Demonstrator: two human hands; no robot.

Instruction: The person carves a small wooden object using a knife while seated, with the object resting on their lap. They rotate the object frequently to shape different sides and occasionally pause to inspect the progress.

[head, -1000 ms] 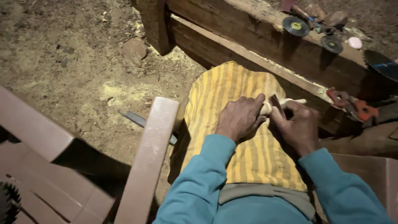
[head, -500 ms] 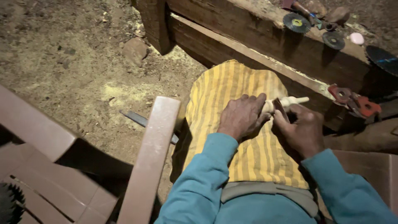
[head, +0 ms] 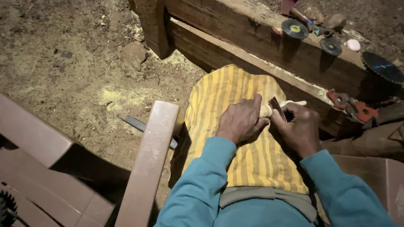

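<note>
Bottom of frame: teal sleeves run up to both hands at centre right. Left hand (head: 242, 122) lies over a small pale wooden piece (head: 269, 110), fingers curled round its near end, pressing it down on the lap so it stays put. Right hand (head: 299, 130) has its grip closed on a small dark flat tool or scrap of abrasive (head: 278, 109), set against the wood; which of the two, cannot tell. The pale piece sticks out toward the right, tip (head: 296, 102) free past the fingers. Under it a yellow striped cloth (head: 235, 168) covers the knee, likely as a pad and to catch dust. Lower left: brown plastic chair arm (head: 147, 164) and more chair panels. Just beyond the arm a metal blade or file (head: 134, 124) lies on the dirt floor (head: 63, 63), sawdust around, a stone (head: 134, 54) at upper centre. Far, top right: heavy timber beam (head: 252, 38) used as a shelf, carrying toothed cutting discs (head: 294, 28), a pink lump (head: 352, 44), and a red tool (head: 353, 107) lower down.
</note>
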